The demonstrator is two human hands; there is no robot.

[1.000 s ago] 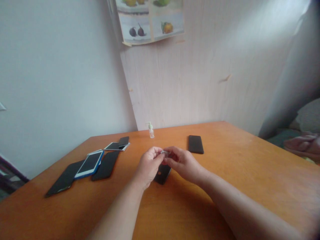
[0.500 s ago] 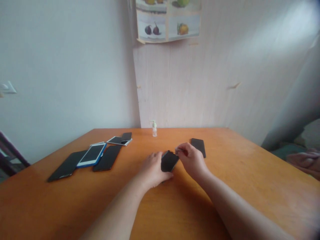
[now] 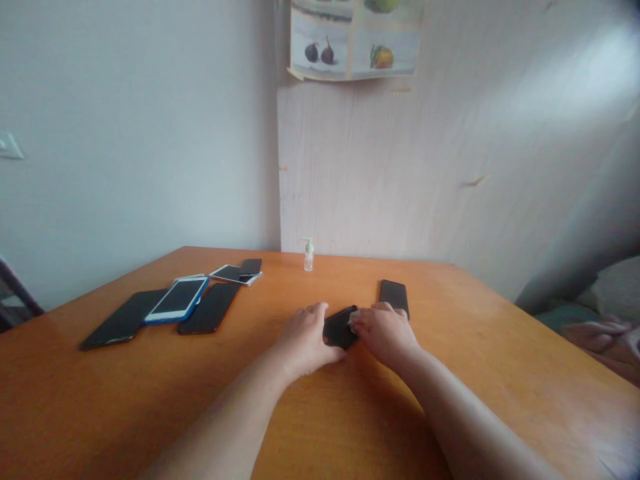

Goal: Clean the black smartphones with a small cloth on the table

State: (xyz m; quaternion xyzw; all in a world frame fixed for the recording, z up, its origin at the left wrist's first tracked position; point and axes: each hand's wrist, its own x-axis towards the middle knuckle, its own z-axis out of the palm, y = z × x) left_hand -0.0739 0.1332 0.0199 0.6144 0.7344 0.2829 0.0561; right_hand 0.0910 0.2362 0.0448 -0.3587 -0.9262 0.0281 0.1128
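Table (image 3: 310, 427): orange wood, bearing all below.

Left hand (image 3: 303, 340): spread round the phone, thumb along its near edge, fingers at its left end.

Phone (image 3: 340, 328): dark, near middle, between the hands; whether flat or lifted, cannot tell.

Right hand (image 3: 387, 333): fingers closed on a pale wad (image 3: 355, 321), which appears pressed to the phone's right end.

Handling, by judgement: light, even pressure on the wad; left thumb best low on the edge — clear of the face, firm enough to stop sliding.

Left: black slab (image 3: 117, 323); blue-edged tablet (image 3: 179, 300), overlapping it; dark slab (image 3: 210, 309), just right of that.

Right: grey slab (image 3: 395, 297), just beyond the right hand.

Far left: white tablet (image 3: 227, 273), small slab (image 3: 251, 267) on its right end.

Far middle: pump bottle (image 3: 309, 257), upright.

Wall: fruit poster (image 3: 355, 40).
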